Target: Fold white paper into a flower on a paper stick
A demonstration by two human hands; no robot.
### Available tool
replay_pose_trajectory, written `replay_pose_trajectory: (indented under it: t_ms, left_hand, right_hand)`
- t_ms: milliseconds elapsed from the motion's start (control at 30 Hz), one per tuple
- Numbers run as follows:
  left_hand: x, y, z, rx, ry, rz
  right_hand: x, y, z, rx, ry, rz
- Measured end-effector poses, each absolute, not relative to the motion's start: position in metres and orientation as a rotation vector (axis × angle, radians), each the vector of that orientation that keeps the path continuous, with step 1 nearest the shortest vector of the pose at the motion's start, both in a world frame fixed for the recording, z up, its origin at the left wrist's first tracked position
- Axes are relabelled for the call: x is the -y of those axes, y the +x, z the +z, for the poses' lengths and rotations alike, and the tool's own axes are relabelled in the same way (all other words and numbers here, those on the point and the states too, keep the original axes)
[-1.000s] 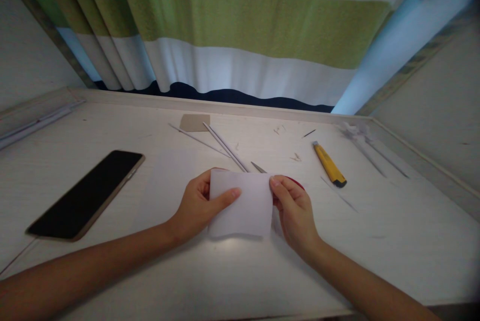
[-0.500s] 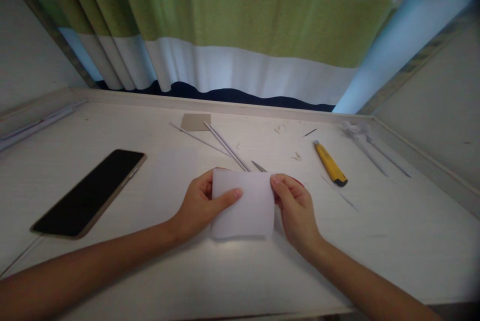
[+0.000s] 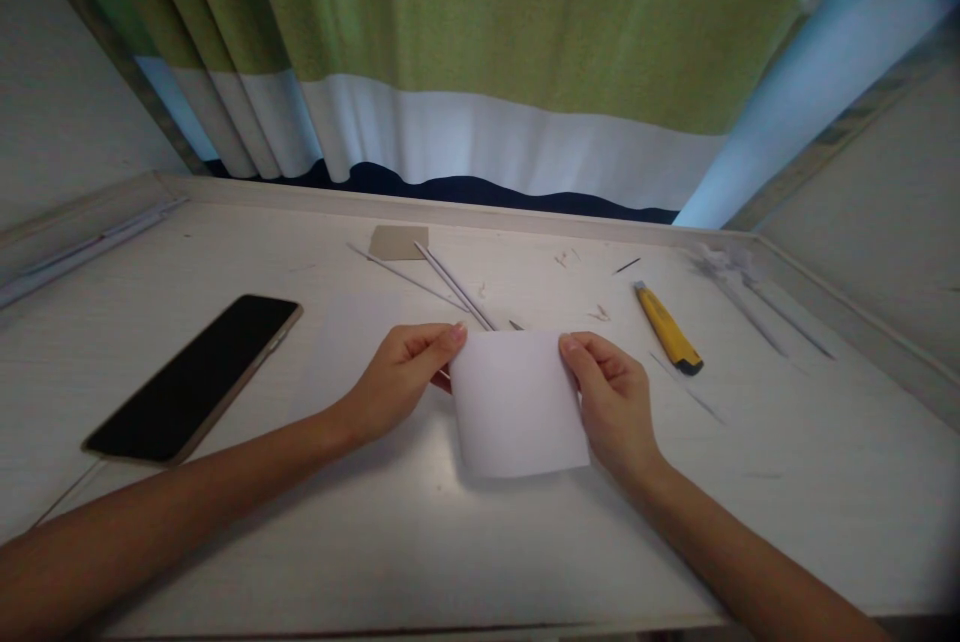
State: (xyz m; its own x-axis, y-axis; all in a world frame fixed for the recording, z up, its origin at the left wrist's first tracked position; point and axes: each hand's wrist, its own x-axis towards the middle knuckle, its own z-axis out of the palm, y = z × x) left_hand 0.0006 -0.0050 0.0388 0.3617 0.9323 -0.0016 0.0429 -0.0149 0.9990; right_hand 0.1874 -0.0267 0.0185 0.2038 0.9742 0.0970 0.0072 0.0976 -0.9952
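A small square of white paper (image 3: pixel 519 407) is held up above the white table, slightly bowed. My left hand (image 3: pixel 401 372) pinches its upper left corner between thumb and fingers. At the upper right corner, my right hand (image 3: pixel 611 392) grips it the same way, thumb in front. Just behind the paper's top edge shows the tip of a pointed metal blade (image 3: pixel 515 325); the rest of it is hidden. Two thin rolled white sticks (image 3: pixel 455 285) lie beyond, their near ends reaching toward the paper.
A phone (image 3: pixel 199 377) with a cable lies at left. A yellow box cutter (image 3: pixel 667 327) rests at right, near a thin dark piece (image 3: pixel 627 265) and small scraps (image 3: pixel 598 313). A grey-brown card (image 3: pixel 399 242) is at the back. White sticks (image 3: pixel 750 307) lie far right.
My left hand has shifted from the paper's left side and front to its upper left corner. The paper and my right hand have moved slightly right, and the paper is now bowed.
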Motion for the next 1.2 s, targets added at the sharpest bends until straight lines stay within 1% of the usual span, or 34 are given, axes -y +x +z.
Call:
replay_pose_trajectory:
  t_ms: [133,333,600,833,1033,1200]
  left_hand:
    - [-0.001,-0.002,0.046,-0.964,1.422,0.815]
    - [-0.004,-0.006,0.056,-0.993,1.395,0.762]
    - [-0.005,-0.003,0.049,-1.0,1.246,0.729]
    - [-0.007,-0.006,0.044,-0.952,1.294,0.649]
    - [-0.007,-0.007,0.047,-1.009,1.325,0.665]
    - [-0.005,-0.004,0.042,-0.959,1.235,0.712]
  right_hand:
    - [0.025,0.19,0.021,1.155,-1.241,0.993]
    - [0.027,0.189,0.024,1.202,-1.234,0.986]
    - [0.026,0.191,0.021,1.094,-1.248,0.986]
    - [0.022,0.192,0.017,1.072,-1.239,0.96]
    - [0.023,0.191,0.017,1.105,-1.252,0.939]
    - [0.024,0.192,0.018,1.111,-1.278,0.902]
